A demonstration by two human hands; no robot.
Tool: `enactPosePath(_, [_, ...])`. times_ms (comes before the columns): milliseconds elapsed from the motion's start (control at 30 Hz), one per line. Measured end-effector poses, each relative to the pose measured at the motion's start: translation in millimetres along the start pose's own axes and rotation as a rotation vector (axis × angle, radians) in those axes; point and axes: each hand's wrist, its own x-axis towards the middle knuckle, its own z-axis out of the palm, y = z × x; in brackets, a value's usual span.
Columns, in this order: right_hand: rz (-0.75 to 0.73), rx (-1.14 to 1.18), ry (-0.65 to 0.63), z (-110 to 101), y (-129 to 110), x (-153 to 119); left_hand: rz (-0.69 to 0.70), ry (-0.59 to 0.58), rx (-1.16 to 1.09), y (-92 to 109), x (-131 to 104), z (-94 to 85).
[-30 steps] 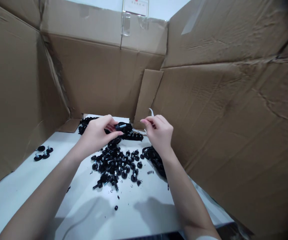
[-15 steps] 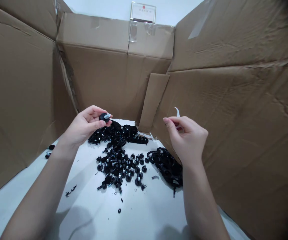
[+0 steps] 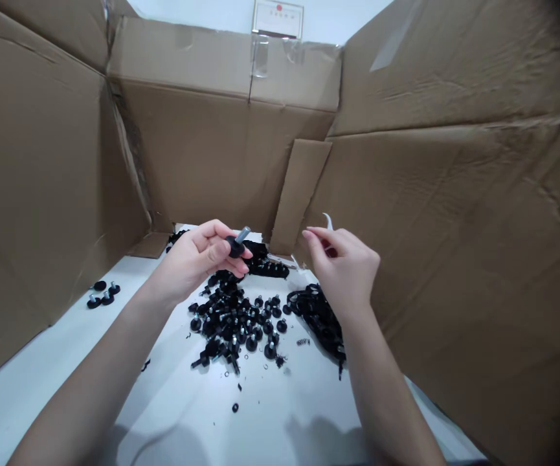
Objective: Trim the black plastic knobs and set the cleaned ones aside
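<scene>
My left hand grips a black round-headed screw by its head, the silver threaded shank tilting up to the right. To its right, my right hand is closed in a pinch around a thin white curved tool; only its pointed tip shows above the fingers, the rest is hidden in the palm. The two hands are apart, raised over the table. Below them lies a loose pile of similar black-headed screws. A heap of black strip-like pieces sits beneath my right hand.
Tall cardboard walls enclose the white table at the back and both sides. More black parts lie at the back. Several screws rest by the left wall. Small black scraps are scattered in front.
My left hand has moved right with the screw, whose shank now points up more. My right hand has shifted left with the white tool, so the hands are closer together.
</scene>
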Motion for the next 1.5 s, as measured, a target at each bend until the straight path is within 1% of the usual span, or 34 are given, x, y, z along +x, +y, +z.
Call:
enactPosePath(67, [0.075,0.168,-0.082,1,-7,-2,-0.014,0.068,0.085,-6,0,6.5])
enactPosePath(167, [0.287,0.529,-0.316,4,-21,-8,0.007,0.214,0.252,-19,2,14.8])
enactPosePath(233, [0.435,0.715,-0.457,9,-29,-12,0.069,0.269,0.395,-27,2,18.7])
enactPosePath(300, [0.543,0.838,-0.550,16,-32,-16,0.158,0.292,0.587,-32,3,21.0])
enactPosePath(333, [0.582,0.877,-0.576,20,-31,-18,0.206,0.297,0.688,-33,2,21.5])
enactPosePath(400, [0.641,0.931,-0.587,26,-29,-21,0.296,0.300,0.855,-34,2,21.3])
enactPosePath(500, [0.715,0.993,-0.555,30,-26,-21,0.418,0.272,1.006,-37,2,18.4])
enactPosePath(567, [0.737,0.977,-0.546,29,-26,-21,0.473,0.239,1.075,-41,2,15.4])
enactPosePath(633, [0.705,0.857,-0.517,27,-29,-21,0.501,0.209,1.141,-46,3,12.8])
enactPosePath(733, [0.561,0.587,-0.440,24,-35,-24,0.510,0.179,1.237,-50,3,11.2])
enactPosePath(800, [0.390,0.437,-0.381,24,-37,-26,0.494,0.166,1.273,-49,3,11.2])
enactPosePath(867, [0.163,0.292,-0.324,24,-37,-27,0.457,0.138,1.281,-44,3,10.6])
enactPosePath(933, [-0.020,0.169,-0.290,22,-33,-25,0.406,0.049,1.259,-37,3,8.3])
enactPosePath(967, [-0.057,0.148,-0.299,20,-31,-22,0.378,-0.012,1.231,-33,3,6.4])
enactPosePath(1000, [-0.050,0.168,-0.327,17,-28,-19,0.350,-0.068,1.184,-29,3,4.1])
enactPosePath(1033, [-0.007,0.224,-0.368,13,-26,-16,0.320,-0.109,1.114,-26,3,1.6])
enactPosePath(1067, [0.057,0.303,-0.429,10,-23,-12,0.290,-0.129,1.022,-23,4,-1.1])
enactPosePath(1100, [0.129,0.390,-0.504,7,-21,-8,0.260,-0.121,0.917,-22,4,-3.5])
enactPosePath(1167, [0.255,0.529,-0.651,2,-19,-3,0.220,-0.048,0.719,-24,6,-7.3])
enactPosePath(1200, [0.293,0.569,-0.711,1,-18,-1,0.210,0.005,0.654,-26,7,-8.3])
enactPosePath(1267, [0.326,0.599,-0.778,1,-19,-1,0.222,0.108,0.644,-30,10,-8.8])
enactPosePath(1300, [0.333,0.596,-0.779,1,-21,-2,0.244,0.145,0.699,-32,11,-8.4])
enactPosePath(1367, [0.338,0.563,-0.730,3,-24,-6,0.311,0.174,0.879,-34,12,-6.9])
enactPosePath(1433, [0.290,0.504,-0.618,5,-28,-10,0.368,0.148,1.056,-34,12,-5.3])
enactPosePath(1500, [0.156,0.408,-0.466,5,-32,-13,0.372,0.075,1.154,-34,11,-4.1])
